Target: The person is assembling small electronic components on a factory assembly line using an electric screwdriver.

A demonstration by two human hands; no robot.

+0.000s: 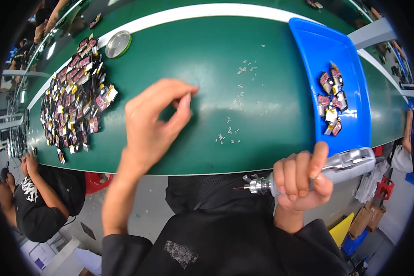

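Note:
My right hand (pixel 301 179) is wrapped round a grey handheld tool (pixel 347 166) near the table's front edge. The tool has a metal nose and a thin, reddish needle-like tip pointing left, and its far end reaches over the corner of the blue tray. Above the green table, left of the middle, my left hand (pixel 154 119) holds its thumb and forefinger pinched close together. Whatever may be between those fingertips is too small to make out. Small clear slivers (pixel 237 101) lie scattered on the green surface to the right of my left hand.
A big heap of small black parts with pinkish and yellow bits (pixel 73 99) covers the table's left. Behind it sits a round shallow tin (pixel 118 44). At right, a blue tray (pixel 356 92) holds several similar parts. Another person (pixel 43 198) sits at the far left.

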